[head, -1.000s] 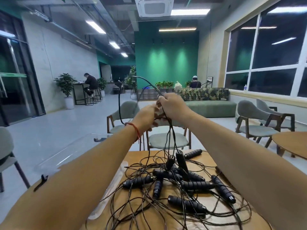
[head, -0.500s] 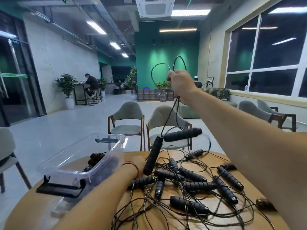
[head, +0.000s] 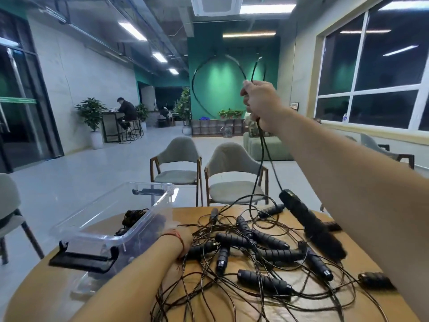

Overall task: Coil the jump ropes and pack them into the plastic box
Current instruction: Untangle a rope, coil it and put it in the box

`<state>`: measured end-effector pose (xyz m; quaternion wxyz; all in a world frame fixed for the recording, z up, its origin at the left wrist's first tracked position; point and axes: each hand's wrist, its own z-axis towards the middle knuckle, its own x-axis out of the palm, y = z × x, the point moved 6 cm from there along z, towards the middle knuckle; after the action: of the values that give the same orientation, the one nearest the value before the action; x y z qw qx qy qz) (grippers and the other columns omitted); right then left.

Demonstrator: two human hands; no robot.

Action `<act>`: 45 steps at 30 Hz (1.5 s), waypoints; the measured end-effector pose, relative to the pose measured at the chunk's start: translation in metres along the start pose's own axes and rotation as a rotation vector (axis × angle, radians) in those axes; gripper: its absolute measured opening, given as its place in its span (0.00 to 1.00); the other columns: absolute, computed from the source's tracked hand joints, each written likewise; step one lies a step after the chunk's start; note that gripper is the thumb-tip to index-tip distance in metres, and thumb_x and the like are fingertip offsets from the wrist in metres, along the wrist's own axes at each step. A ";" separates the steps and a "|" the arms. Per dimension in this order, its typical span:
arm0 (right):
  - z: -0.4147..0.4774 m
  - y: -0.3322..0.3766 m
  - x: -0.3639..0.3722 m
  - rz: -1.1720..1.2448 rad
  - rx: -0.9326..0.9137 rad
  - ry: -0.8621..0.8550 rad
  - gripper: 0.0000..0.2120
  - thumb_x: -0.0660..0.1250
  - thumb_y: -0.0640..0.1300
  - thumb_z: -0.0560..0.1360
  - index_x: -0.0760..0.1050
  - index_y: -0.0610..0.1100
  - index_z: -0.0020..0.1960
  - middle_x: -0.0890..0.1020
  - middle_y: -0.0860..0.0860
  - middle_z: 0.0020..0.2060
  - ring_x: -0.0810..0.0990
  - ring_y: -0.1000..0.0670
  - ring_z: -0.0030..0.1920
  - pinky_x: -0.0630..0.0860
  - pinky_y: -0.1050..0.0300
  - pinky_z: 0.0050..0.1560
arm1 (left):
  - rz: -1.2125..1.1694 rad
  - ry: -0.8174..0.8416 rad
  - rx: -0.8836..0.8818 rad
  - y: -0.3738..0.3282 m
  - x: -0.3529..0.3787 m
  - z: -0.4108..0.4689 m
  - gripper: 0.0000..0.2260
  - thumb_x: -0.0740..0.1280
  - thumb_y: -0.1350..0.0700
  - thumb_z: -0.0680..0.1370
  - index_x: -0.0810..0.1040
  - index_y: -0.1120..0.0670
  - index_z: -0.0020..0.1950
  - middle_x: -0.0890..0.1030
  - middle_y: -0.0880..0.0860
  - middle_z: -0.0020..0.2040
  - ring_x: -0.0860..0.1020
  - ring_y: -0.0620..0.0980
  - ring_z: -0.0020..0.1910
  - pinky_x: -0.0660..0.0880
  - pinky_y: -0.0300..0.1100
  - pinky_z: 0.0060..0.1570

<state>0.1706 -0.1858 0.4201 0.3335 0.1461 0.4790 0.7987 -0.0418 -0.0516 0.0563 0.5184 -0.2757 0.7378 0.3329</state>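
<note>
R hand (head: 260, 105) gripping rope (head: 262, 154) high, prob freeing it from pile (head: 255, 252) | L hand (head: 185, 233) pinning pile imo, fingers hidden, can't tell | box (head: 111, 219) sitting left on desk (head: 232, 307)

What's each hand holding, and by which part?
Right hand grips a jump rope by its cord, handle dangling. Left hand rests on the pile; grip unclear.

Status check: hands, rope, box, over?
Right hand gripping one rope high, handle dangling. Left hand on tangled pile, fingers hidden. Box open, coil inside.
</note>
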 end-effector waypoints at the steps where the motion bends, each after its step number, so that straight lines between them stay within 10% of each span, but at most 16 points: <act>1: -0.001 -0.005 0.002 0.013 0.013 0.005 0.17 0.59 0.48 0.88 0.75 0.44 0.44 0.70 0.51 0.31 0.65 0.53 0.26 0.60 0.59 0.26 | -0.007 0.017 0.021 -0.003 -0.002 0.001 0.12 0.70 0.58 0.81 0.82 0.57 0.65 0.83 0.57 0.57 0.82 0.58 0.58 0.79 0.49 0.61; 12: -0.010 -0.028 -0.008 0.066 0.099 0.032 0.15 0.58 0.50 0.89 0.75 0.43 0.49 0.71 0.52 0.33 0.67 0.53 0.28 0.65 0.58 0.26 | -0.298 -0.272 0.035 -0.016 -0.064 -0.012 0.16 0.56 0.42 0.81 0.79 0.49 0.50 0.82 0.51 0.45 0.81 0.51 0.45 0.82 0.52 0.53; 16: -0.017 -0.028 0.002 0.139 0.096 0.086 0.14 0.58 0.49 0.89 0.74 0.44 0.49 0.71 0.52 0.30 0.66 0.52 0.28 0.62 0.58 0.27 | -0.713 -0.552 0.243 -0.045 -0.131 -0.045 0.19 0.61 0.44 0.86 0.73 0.52 0.73 0.76 0.50 0.64 0.77 0.48 0.58 0.75 0.37 0.53; 18: -0.020 -0.030 0.009 0.174 0.099 0.105 0.14 0.59 0.49 0.89 0.74 0.44 0.49 0.72 0.51 0.30 0.68 0.52 0.27 0.66 0.58 0.28 | -1.025 -0.436 0.436 -0.069 -0.151 -0.060 0.25 0.66 0.44 0.85 0.67 0.50 0.80 0.74 0.49 0.68 0.78 0.45 0.58 0.77 0.33 0.52; 22: -0.027 -0.034 0.014 0.241 0.122 0.139 0.13 0.61 0.50 0.88 0.78 0.42 0.53 0.78 0.49 0.33 0.76 0.49 0.32 0.77 0.55 0.35 | -0.780 -0.188 0.473 -0.106 -0.133 -0.060 0.29 0.72 0.37 0.79 0.72 0.47 0.76 0.81 0.50 0.65 0.79 0.51 0.63 0.77 0.54 0.68; 28: -0.022 -0.045 0.004 0.212 0.119 0.100 0.14 0.63 0.52 0.88 0.81 0.43 0.54 0.81 0.48 0.36 0.81 0.47 0.35 0.82 0.52 0.38 | -0.779 -0.118 0.451 -0.116 -0.106 -0.057 0.19 0.67 0.36 0.82 0.77 0.45 0.67 0.84 0.46 0.53 0.81 0.46 0.51 0.79 0.46 0.54; 33: -0.018 -0.057 -0.012 -0.156 -0.056 0.076 0.15 0.64 0.51 0.87 0.82 0.42 0.50 0.81 0.48 0.32 0.74 0.51 0.25 0.68 0.60 0.25 | -0.536 -0.224 0.352 -0.090 -0.108 -0.049 0.34 0.61 0.24 0.76 0.84 0.55 0.52 0.83 0.53 0.41 0.81 0.52 0.40 0.82 0.49 0.50; 39: -0.045 -0.102 0.001 -0.364 0.094 0.350 0.13 0.67 0.53 0.85 0.86 0.46 0.52 0.83 0.51 0.38 0.68 0.54 0.26 0.62 0.60 0.24 | -1.287 -0.491 0.474 -0.052 -0.168 -0.068 0.23 0.66 0.42 0.84 0.81 0.63 0.54 0.71 0.53 0.35 0.67 0.50 0.31 0.67 0.43 0.34; 45: -0.089 -0.124 0.044 0.127 0.361 0.681 0.13 0.59 0.52 0.87 0.79 0.46 0.56 0.87 0.46 0.56 0.59 0.57 0.24 0.54 0.66 0.20 | -1.717 -0.558 0.435 -0.035 -0.232 -0.084 0.14 0.60 0.51 0.88 0.72 0.52 0.43 0.69 0.46 0.31 0.66 0.43 0.27 0.64 0.38 0.29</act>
<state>0.1382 -0.1759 0.2650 0.0742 -0.0413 0.6852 0.7234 0.0082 -0.1245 0.2892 0.7863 -0.5339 0.1756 -0.2565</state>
